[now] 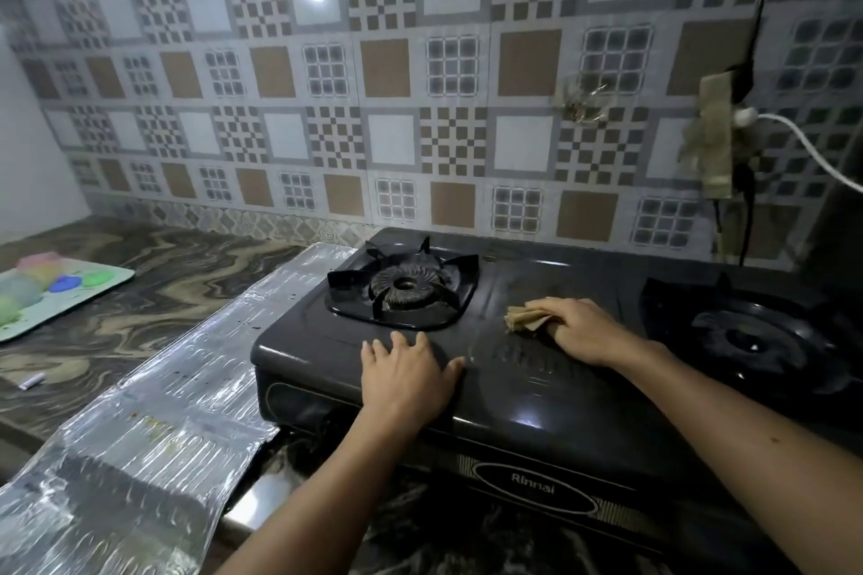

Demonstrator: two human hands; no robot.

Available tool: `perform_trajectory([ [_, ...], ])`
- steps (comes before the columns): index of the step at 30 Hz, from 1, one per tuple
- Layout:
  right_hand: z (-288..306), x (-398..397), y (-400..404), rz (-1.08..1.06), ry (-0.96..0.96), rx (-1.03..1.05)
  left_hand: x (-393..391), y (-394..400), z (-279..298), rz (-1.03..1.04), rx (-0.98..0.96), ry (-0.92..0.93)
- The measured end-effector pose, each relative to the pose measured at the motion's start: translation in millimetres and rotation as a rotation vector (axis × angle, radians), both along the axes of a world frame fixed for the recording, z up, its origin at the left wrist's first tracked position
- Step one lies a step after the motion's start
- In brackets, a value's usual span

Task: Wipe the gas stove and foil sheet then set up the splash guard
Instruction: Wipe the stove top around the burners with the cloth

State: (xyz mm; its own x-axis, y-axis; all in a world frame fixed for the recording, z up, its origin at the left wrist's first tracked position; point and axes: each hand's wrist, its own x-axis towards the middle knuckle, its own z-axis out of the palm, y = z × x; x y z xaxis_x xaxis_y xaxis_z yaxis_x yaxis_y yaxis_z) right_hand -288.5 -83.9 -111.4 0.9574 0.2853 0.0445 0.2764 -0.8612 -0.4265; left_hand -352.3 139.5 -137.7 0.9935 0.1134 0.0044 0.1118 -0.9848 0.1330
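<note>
A black two-burner gas stove (523, 406) stands on the marbled counter, with its left burner (405, 287) and right burner (747, 341) in view. My left hand (411, 369) lies flat, fingers spread, on the stove's front left top. My right hand (583, 329) presses a folded tan cloth (525, 317) onto the stove top between the burners. A crinkled silver foil sheet (159, 416) lies flat on the counter to the stove's left, with small brown and yellow specks on it.
A tray (116, 278) with coloured lumps sits at the far left of the counter (154, 275). A small grey stick (31, 381) lies near the counter's left edge. A taped socket (714, 140) with a white cable hangs on the tiled wall at the right.
</note>
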Motion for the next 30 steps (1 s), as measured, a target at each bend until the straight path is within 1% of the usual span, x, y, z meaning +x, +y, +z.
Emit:
perform_trajectory([
  [3,-4.4,-1.1,3.6,-0.06,-0.003,-0.022,2.6,-8.2,2.1,-0.021,0.003,0.023],
  [6,-10.7,-8.7,10.6,-0.088,-0.018,-0.1,3.6,-12.7,2.0,-0.063,-0.004,0.014],
  [9,-6.2,-23.6,19.5,-0.019,-0.077,-0.156,3.7,-15.9,4.9,-0.086,0.001,-0.006],
  [11,-2.3,-36.3,30.7,0.079,-0.098,-0.142,3.6,-15.9,9.2,-0.094,0.0,0.004],
  [13,-1.6,-42.9,39.0,0.132,-0.097,-0.116,5.5,-14.9,11.9,-0.099,-0.004,0.019],
  [17,3.2,-43.3,28.9,0.098,-0.085,-0.078,9.0,-13.6,13.4,-0.11,0.004,0.036],
  [25,9.5,-36.5,24.2,0.05,-0.125,-0.13,6.0,-13.6,14.4,-0.105,-0.023,0.027],
  [28,1.8,-31.6,22.0,0.077,-0.134,-0.111,2.8,-13.9,15.9,-0.13,0.016,-0.038],
  [30,-3.3,-24.0,23.4,0.12,-0.108,-0.104,5.9,-11.9,16.5,-0.219,0.075,-0.128],
])
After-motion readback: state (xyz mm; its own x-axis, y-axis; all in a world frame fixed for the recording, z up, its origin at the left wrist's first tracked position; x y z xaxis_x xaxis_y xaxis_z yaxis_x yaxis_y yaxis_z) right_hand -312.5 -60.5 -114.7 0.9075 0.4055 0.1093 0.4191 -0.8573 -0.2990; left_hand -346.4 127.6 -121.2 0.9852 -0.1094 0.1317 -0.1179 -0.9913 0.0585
